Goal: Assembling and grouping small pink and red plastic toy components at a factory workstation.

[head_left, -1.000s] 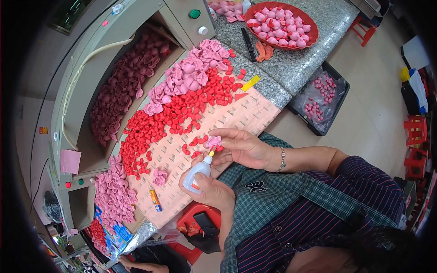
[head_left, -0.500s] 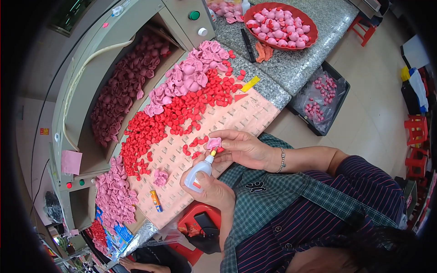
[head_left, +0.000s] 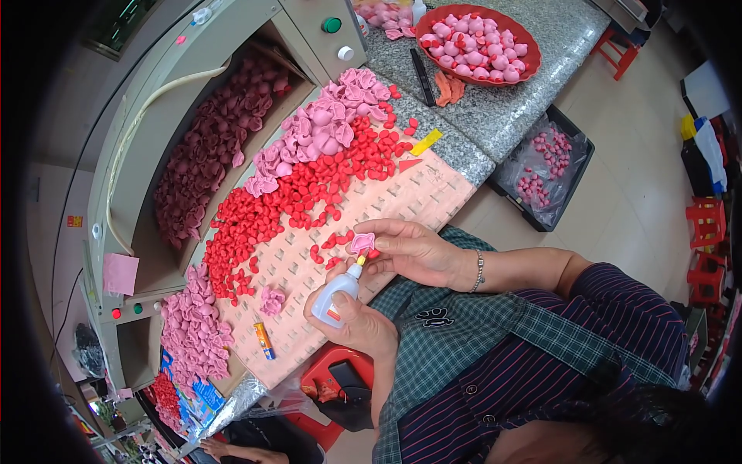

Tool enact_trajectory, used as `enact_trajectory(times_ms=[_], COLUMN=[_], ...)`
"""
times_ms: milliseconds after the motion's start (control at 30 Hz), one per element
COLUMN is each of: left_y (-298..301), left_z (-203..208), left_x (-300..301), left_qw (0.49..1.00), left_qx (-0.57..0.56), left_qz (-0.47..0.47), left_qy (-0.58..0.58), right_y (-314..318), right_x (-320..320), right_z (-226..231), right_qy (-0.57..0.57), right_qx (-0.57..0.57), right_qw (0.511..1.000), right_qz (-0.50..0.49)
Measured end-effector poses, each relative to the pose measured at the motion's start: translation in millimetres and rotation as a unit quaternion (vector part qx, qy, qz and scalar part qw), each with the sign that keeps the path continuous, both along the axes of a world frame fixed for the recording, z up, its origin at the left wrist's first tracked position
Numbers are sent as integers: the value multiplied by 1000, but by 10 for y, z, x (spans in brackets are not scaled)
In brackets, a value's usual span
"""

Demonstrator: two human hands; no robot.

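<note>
My left hand is closed around a small white squeeze bottle of what looks like glue, its yellow tip pointing up. That tip meets, or nearly meets, the lower edge of a pink hollow molded piece. Between thumb and fingers, my right hand pinches this pink piece; a bit of red shows just under it, partly covered by fingers. Loose red bean-shaped pieces lie on the peach patterned mat beside my hands. A single pink piece rests farther left.
A grey machine with an opening full of pink pieces borders the mat. Red pieces and pink pieces are heaped along it. A red bowl holds pink balls. Nearby are a glue stick, a black crate and another person's hand.
Almost nothing differs. Both hands keep the bottle tip at the pink piece, with only a very slight shift of the left hand and bottle.
</note>
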State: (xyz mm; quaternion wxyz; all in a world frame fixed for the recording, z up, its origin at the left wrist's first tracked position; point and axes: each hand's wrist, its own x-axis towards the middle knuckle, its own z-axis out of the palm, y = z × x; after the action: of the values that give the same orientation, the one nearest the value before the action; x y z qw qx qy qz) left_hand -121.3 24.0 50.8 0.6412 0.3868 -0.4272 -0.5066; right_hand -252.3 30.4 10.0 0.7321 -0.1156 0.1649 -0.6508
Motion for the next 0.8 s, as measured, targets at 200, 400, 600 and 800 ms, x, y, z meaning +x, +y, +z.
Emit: enact_trajectory(times_ms=[200, 400, 600, 800], left_y=[-15, 18, 19, 41], left_z=[-26, 26, 18, 23], left_x=[-17, -25, -28, -57], left_qw=[1000, 1000, 998, 997], left_qx=[-12, -10, -36, -31], left_qz=[6, 3, 14, 38], left_qy=[-8, -22, -46, -64], right_y=[1, -6, -11, 2], right_x=[3, 15, 9, 6], right_z=[-1, 8, -13, -18], right_qy=[-5, 6, -2, -8], right_qx=[3, 6, -6, 3], right_qw=[1000, 1000, 1000, 1000], right_qz=[13, -3, -6, -6])
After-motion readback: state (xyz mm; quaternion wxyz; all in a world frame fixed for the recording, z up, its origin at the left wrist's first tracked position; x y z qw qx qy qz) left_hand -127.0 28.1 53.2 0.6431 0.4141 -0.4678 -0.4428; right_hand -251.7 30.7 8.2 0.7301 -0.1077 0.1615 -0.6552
